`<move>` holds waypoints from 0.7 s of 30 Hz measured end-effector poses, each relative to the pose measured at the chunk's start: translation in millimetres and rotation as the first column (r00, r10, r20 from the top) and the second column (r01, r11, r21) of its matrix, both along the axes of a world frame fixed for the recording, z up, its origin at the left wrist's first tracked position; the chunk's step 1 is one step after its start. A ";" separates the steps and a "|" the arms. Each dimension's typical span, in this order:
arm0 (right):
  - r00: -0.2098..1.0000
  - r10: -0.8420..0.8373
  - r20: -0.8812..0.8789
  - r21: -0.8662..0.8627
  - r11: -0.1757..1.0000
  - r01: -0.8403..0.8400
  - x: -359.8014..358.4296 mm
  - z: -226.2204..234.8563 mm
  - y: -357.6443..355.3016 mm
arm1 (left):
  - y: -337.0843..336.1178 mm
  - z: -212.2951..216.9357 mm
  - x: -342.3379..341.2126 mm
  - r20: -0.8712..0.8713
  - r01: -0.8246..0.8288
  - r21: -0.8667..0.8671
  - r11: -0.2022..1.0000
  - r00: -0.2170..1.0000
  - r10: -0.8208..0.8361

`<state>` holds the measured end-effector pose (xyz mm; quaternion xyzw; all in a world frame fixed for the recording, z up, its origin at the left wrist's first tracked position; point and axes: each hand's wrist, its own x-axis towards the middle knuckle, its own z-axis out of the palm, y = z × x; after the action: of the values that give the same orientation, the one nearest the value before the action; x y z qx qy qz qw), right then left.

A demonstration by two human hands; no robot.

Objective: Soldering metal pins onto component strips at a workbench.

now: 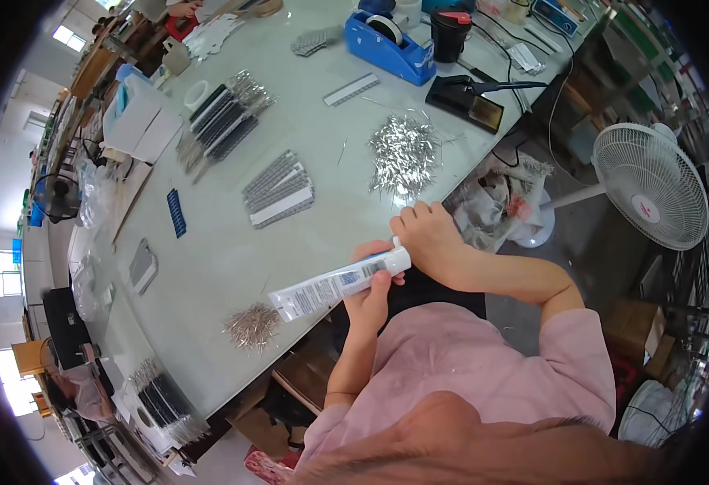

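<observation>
My left hand (373,284) is wrapped round a white squeeze tube (322,293) with blue printing, holding it slantwise above the table's near edge. The tube's flat crimped end points left, and its white cap (398,259) points right, with a small part standing up at its top. My right hand (429,234) is beside the cap, its fingers curled in. Whatever those fingers may hold is hidden. Below the tube's flat end lies a small pile of thin metal leads (252,326). Beyond my right hand is a larger heap of shiny metal pieces (405,153).
Grey strips (280,190) lie mid-table, with bundles of dark, wire-ended strips (223,121) farther left. A blue tape dispenser (391,48), a black lidded cup (450,39) and a black tray (466,105) stand at the back. A white fan (650,186) stands right of the table.
</observation>
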<state>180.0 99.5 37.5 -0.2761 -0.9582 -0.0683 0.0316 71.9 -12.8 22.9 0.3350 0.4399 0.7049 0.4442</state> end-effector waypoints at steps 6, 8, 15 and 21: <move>0.968 0.017 0.251 -0.063 0.998 -0.002 -3.9 9.8 -9.2 | -1.8 -4.7 7.3 -0.015 0.043 0.070 0.997 0.999 -0.042; 0.952 0.017 0.306 -0.118 0.993 0.021 -4.7 17.0 -12.9 | -4.3 -3.4 12.5 -0.027 0.041 0.075 0.996 0.999 -0.039; 0.927 0.003 0.374 -0.114 0.993 0.043 0.6 28.2 -20.2 | -12.1 4.8 20.9 -0.059 0.014 0.022 1.000 0.998 -0.013; 0.944 0.016 0.328 -0.168 0.985 0.041 15.7 31.8 -24.1 | -16.8 11.1 30.2 -0.121 0.020 0.052 0.998 0.993 -0.014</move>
<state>195.7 75.5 69.3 -0.2687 -0.9505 -0.0304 -0.1529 102.1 -29.5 34.0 0.3923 0.4442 0.6910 0.4138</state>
